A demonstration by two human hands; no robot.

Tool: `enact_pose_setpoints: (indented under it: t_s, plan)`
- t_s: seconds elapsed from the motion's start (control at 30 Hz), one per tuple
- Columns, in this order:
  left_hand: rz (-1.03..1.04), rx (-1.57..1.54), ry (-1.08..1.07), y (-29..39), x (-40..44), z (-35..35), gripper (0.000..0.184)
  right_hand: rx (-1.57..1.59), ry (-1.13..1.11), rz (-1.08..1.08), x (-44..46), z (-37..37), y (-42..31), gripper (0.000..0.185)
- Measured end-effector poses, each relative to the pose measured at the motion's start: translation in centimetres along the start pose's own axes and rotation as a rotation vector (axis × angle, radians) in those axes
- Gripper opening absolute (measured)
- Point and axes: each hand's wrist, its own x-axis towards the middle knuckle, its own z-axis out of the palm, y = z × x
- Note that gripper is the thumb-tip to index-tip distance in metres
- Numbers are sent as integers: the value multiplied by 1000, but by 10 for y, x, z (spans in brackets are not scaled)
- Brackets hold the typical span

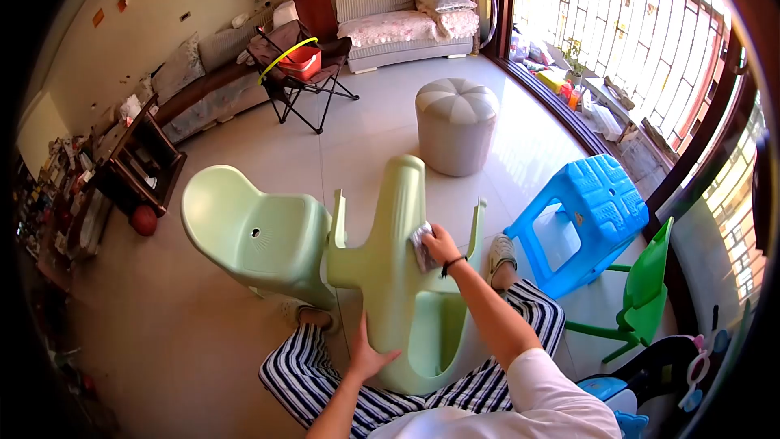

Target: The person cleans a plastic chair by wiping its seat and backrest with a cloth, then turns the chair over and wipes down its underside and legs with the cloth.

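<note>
A light green plastic chair (pixel 370 264) lies tipped over between my knees, its underside and legs showing. My right hand (pixel 441 245) is closed around a crumpled greyish cloth (pixel 422 249), which presses against the chair's long raised part. Lower down, my left hand (pixel 372 355) grips the chair's left side, with the thumb spread across its surface. Just to the left stands a second light green chair (pixel 280 232), upright, with a small hole in its seat.
A blue plastic stool (pixel 605 199) and a green chair (pixel 646 301) stand at the right. Ahead is a round beige pouf (pixel 457 126). Farther back, a folding chair (pixel 284 45) holds a red basket (pixel 302 63). A ball (pixel 144 220) lies at the left by a wooden stand (pixel 142 150).
</note>
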Motion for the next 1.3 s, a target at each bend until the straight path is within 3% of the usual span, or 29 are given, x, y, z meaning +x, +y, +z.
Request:
enact_pose_setpoints:
  t_s: [0.07,0.13,0.23,0.4,0.47,0.53,0.6,0.63,0.77,0.97,1.2,1.3]
  plan:
    - [52,-73,20,2,11,-1,110,-192,45,-60,15,-1,-23,33]
    - [-129,-390,-80,2,18,-5,107,-381,-5,19,26,-1,-39,34]
    - [-256,-489,-113,-1,18,-9,104,-578,-168,30,33,5,-48,34]
    - [-490,-603,-128,-30,2,-10,102,-635,-209,14,18,31,-42,33]
    - [-565,-641,-121,-39,-2,-9,101,-618,-111,-74,10,40,-40,31]
    - [-606,-617,-92,-34,-3,-13,99,-584,-74,-22,2,46,-45,25]
    - [-580,-572,-75,-45,-5,-9,97,-424,362,-274,-10,51,-51,17]
    - [-552,-527,-62,-46,-4,-8,96,-593,480,-483,-20,54,-63,18]
    - [-534,-531,-82,-36,-4,-9,94,-733,109,-776,-81,82,-88,32]
    - [-595,-519,-116,-47,-3,-8,92,-808,-88,-663,-98,101,-53,34]
    - [-562,-567,-71,-48,-11,-11,88,-894,379,-419,-99,6,-4,43]
    - [-544,-578,-84,-45,-11,-8,91,-776,509,-350,-93,-31,24,40]
